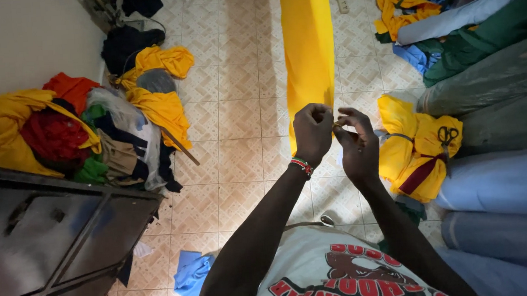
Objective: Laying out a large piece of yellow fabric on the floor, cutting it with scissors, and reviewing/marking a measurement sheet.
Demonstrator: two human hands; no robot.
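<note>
While pinching yellow cloth (308, 54): left hand (312, 133), right hand (356, 145), both closed.

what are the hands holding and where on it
Both hands, left hand and right hand, pinch the near end of the long yellow cloth, which stretches away over the tiled floor. The fingertips grip its edge.

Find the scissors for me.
In the head view, the scissors lie on the right, atop a crumpled yellow cloth on the floor, just right of the right hand and beside the fabric rolls.
</note>
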